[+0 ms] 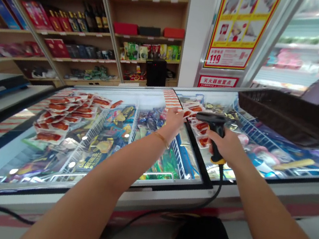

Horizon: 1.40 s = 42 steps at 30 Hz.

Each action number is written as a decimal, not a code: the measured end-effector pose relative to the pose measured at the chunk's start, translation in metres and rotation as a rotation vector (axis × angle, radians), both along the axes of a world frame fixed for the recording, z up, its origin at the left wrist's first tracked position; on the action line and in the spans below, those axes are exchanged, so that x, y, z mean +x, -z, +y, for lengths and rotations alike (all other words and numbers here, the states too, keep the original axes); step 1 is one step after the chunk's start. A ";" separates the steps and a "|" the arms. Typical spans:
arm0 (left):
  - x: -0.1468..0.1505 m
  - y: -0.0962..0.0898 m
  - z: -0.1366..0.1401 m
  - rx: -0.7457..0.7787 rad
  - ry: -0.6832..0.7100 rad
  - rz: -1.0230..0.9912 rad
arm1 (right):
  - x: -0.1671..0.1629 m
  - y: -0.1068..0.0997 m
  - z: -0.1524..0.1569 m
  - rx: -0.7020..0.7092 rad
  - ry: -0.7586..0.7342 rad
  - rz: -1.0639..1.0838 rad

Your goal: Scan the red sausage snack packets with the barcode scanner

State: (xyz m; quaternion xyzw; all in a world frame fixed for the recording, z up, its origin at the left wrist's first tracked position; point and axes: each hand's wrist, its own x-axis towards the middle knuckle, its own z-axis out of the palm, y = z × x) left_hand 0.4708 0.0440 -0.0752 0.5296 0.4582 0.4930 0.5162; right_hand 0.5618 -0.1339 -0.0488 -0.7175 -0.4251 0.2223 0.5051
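My right hand (pixel 229 145) is wrapped round the grip of a black barcode scanner (pixel 215 125) with a yellow base and a cable. The scanner's head points left toward my left hand (pixel 174 119). That hand is closed, pinching what looks like a clear packet of sausage (pixel 187 113) at the scanner's front. Several more sausage packets (pixel 203 128) lie on the freezer's glass just under the scanner. A larger spread of red-brown sausage packets (pixel 66 113) lies on the glass to the left.
A glass-topped chest freezer (pixel 166 184) with frozen goods in wire baskets spans the view. On its right end sits a dark brown tray (pixel 299 115). The scanner's black cable (pixel 210 198) runs along the front edge. Shelves (pixel 152 1) of boxes and bottles stand behind.
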 end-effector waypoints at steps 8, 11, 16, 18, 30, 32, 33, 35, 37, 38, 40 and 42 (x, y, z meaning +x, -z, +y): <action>-0.181 -0.007 0.077 0.334 -0.258 0.904 | -0.074 -0.023 0.051 0.028 -0.212 -0.040; -0.235 -0.003 0.097 0.323 -0.252 1.125 | -0.109 -0.032 0.070 0.041 -0.290 -0.001; -0.269 0.003 0.112 0.316 -0.190 1.275 | -0.151 -0.026 0.095 0.039 -0.356 0.065; -0.268 0.003 0.111 0.332 -0.162 1.328 | -0.156 -0.016 0.099 0.029 -0.374 0.072; -0.263 -0.015 0.030 0.379 0.103 1.312 | -0.138 0.012 0.091 -0.039 -0.407 0.150; -0.270 -0.024 0.027 0.371 0.033 1.189 | -0.140 0.011 0.090 -0.036 -0.427 0.133; -0.273 -0.027 0.029 0.377 -0.023 1.119 | -0.141 0.011 0.089 -0.037 -0.432 0.124; -0.279 -0.029 0.035 0.391 -0.135 1.005 | -0.143 0.011 0.088 -0.040 -0.434 0.112; -0.282 -0.025 0.043 0.355 -0.207 0.942 | -0.145 0.012 0.087 -0.042 -0.425 0.104; -0.282 -0.021 0.046 0.321 -0.222 0.930 | -0.145 0.013 0.086 -0.043 -0.421 0.103; -0.279 -0.011 0.048 0.263 -0.224 0.953 | -0.146 0.013 0.086 -0.048 -0.420 0.104; -0.274 -0.002 0.048 0.250 -0.196 1.031 | -0.148 0.013 0.085 -0.053 -0.429 0.098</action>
